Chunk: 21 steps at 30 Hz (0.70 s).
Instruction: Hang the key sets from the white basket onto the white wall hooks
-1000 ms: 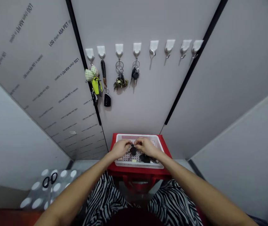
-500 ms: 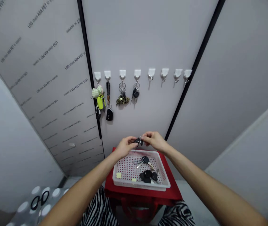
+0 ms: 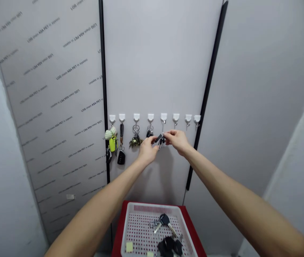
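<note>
Both hands are raised to the wall, pinching a small black key set (image 3: 160,139) between them. My left hand (image 3: 147,149) grips its left end and my right hand (image 3: 176,140) grips its ring side, just below the fifth white hook (image 3: 163,117). The row of white hooks runs along the grey wall. The first four hooks on the left carry key sets, among them a yellow-green tag (image 3: 112,143) and a black fob (image 3: 121,157). Three hooks at the right hang bare.
Below stands a white perforated basket (image 3: 137,228) on a red stand (image 3: 117,238), holding a black-headed key (image 3: 165,220), a bunch of black keys (image 3: 169,246) and small yellow notes. Black vertical strips divide the wall panels.
Both hands rose from the basket up to the hook row, carrying the black key set. The view tilted upward, so the basket now sits at the bottom edge.
</note>
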Available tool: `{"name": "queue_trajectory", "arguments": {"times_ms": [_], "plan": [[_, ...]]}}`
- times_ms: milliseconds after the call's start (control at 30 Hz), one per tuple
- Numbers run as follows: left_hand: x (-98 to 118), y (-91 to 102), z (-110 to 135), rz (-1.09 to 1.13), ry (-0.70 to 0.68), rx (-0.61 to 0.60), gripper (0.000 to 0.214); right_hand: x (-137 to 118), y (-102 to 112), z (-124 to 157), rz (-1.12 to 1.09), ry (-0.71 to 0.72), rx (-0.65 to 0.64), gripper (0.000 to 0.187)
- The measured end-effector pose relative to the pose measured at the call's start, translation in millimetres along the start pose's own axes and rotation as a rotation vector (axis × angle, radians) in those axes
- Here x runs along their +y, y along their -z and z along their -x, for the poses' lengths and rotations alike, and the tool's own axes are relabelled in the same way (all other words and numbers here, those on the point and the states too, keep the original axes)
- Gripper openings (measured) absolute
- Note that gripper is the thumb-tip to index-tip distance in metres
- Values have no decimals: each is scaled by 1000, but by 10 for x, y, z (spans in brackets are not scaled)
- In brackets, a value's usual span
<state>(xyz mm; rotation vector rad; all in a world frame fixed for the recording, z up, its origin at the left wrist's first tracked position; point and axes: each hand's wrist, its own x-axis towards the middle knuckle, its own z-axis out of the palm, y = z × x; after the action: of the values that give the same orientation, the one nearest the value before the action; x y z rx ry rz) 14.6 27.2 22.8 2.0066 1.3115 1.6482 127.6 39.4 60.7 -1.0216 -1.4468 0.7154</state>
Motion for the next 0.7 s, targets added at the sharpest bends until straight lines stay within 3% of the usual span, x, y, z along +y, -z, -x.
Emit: {"name": "queue_trajectory", "arguments": {"times_ms": [233, 433, 600, 700], "plan": [[224, 38, -297, -101, -95, 9, 33, -256, 83, -268, -1, 83, 116, 7], [262, 11, -426, -207, -39, -28, 33, -237, 21, -427, 54, -14, 173, 9], [149, 10, -281, -188, -14, -73, 36, -70, 27, -426, 95, -40, 160, 5], [-46, 33, -10, -63, 14, -82, 35, 193, 117, -252, 233, 49, 137, 19]]}}
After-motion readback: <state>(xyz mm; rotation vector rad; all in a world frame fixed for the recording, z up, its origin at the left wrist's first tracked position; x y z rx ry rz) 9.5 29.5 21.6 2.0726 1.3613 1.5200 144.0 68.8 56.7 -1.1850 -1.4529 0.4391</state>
